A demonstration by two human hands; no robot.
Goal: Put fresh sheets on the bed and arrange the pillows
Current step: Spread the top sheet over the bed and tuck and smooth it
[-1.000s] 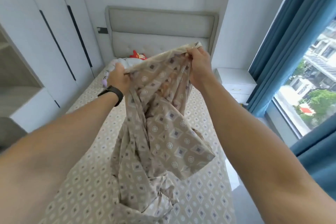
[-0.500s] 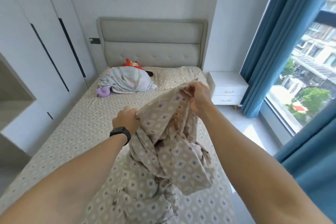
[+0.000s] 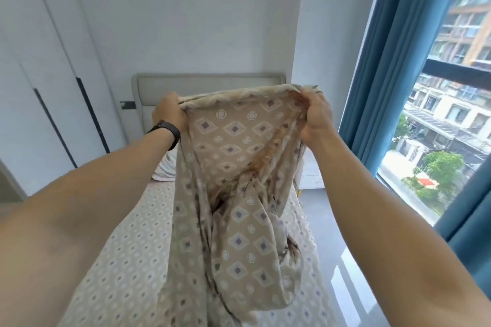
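Sheet (image 3: 239, 194) hangs bunched, left hand (image 3: 168, 111) and right hand (image 3: 316, 117) gripping its top edge. It hides the headboard (image 3: 207, 79) at 12 o'clock; curtain (image 3: 385, 61) at 2 o'clock.

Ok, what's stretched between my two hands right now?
In the head view, the top edge of the beige patterned sheet spans from the left hand to the right hand; both grip it, and the rest hangs down over the bed.

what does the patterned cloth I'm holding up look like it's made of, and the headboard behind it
Beige diamond-patterned cloth: thin woven fabric, likely cotton or a blend; it drapes in soft folds and lets light glow through. Grey padded headboard: looks upholstered in matte textile, with a rounded, cushioned edge; the exact fabric is unclear.
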